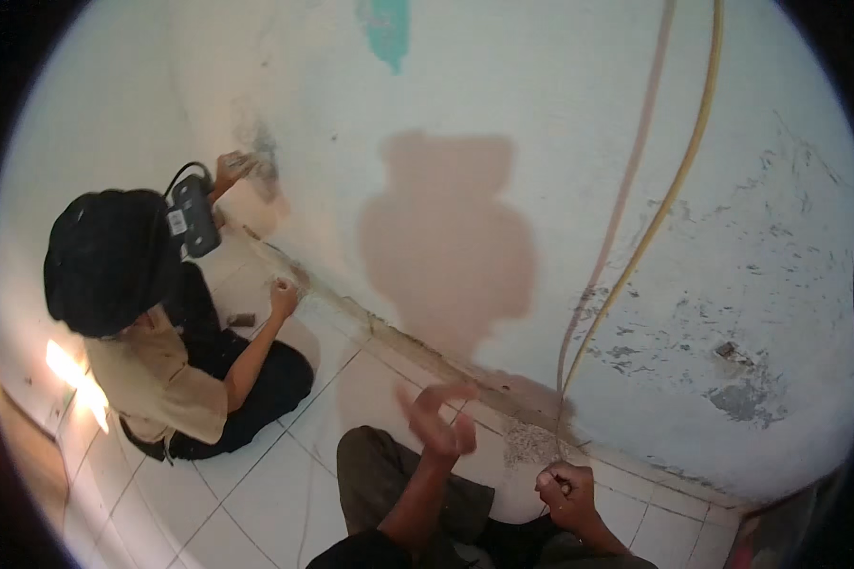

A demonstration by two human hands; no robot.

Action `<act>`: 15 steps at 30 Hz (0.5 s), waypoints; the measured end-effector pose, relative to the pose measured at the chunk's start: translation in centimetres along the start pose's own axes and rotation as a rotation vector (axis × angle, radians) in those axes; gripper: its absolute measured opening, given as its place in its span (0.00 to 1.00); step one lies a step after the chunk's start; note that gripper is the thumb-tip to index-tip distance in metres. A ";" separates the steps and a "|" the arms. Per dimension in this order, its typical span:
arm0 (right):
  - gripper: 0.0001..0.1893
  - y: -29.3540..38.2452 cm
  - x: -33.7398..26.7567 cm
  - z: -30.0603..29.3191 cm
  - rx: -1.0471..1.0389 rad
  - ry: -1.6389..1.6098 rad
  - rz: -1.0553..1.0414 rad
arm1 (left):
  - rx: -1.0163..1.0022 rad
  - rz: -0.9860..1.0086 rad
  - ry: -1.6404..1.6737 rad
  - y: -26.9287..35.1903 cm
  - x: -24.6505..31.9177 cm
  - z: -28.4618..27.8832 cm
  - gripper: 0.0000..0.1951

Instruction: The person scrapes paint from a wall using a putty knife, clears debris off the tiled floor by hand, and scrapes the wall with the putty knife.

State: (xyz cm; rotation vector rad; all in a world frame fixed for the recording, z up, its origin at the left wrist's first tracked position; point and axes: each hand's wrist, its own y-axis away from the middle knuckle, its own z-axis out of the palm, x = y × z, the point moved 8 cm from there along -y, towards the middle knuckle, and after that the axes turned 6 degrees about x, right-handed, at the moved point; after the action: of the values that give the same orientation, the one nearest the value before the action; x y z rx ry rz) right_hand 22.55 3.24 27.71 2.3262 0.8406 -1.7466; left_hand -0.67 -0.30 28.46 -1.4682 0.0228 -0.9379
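My left hand (440, 419) is raised over my bent knee, blurred, with its fingers apart and nothing visible in it. Low in front of the wall, my right hand (571, 494) is curled into a fist around a thin object whose rounded end (565, 489) shows between the fingers; what it is cannot be told. Just beyond that fist, a patch of pale crumbs (537, 442) lies on the tiles at the wall's foot. The white wall (448, 92) has flaked, scraped paint (740, 402) on the right and carries my shadow.
A yellow hose or cable (672, 192) hangs down the wall towards my right hand. To the left, a co-worker in a black cap (107, 263) sits on the tiled floor (206, 526), one hand (235, 167) at a dark wall patch. A small brown block (241, 320) lies nearby.
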 end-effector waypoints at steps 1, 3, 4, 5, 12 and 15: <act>0.14 -0.1 0.3 0.3 -0.022 0.008 0.021 | -0.052 -0.254 -0.013 0.6 -4.0 0.9 0.48; 0.15 -0.2 0.6 0.6 -0.021 -0.023 0.061 | -0.013 -0.936 0.369 4.6 -12.0 2.7 0.50; 0.15 -0.3 0.4 1.1 -0.061 -0.009 0.038 | -0.056 -0.911 0.173 5.7 -13.5 1.7 0.50; 0.15 -0.1 0.3 1.2 -0.071 -0.018 0.049 | -0.134 -0.861 0.000 6.6 -14.6 1.3 0.50; 0.18 -0.2 -0.8 0.3 -0.055 -0.037 0.156 | -0.087 -0.772 -0.003 7.1 -15.6 0.1 0.48; 0.18 -0.4 -1.4 -0.4 -0.030 -0.002 0.115 | -0.126 -0.728 -0.045 5.5 -13.4 1.2 0.46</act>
State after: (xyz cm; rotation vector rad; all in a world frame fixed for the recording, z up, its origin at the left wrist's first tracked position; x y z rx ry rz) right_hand 22.46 3.26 29.24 2.3044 0.7115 -1.6784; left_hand -5.98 7.03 17.15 -1.6419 -0.5251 -1.5036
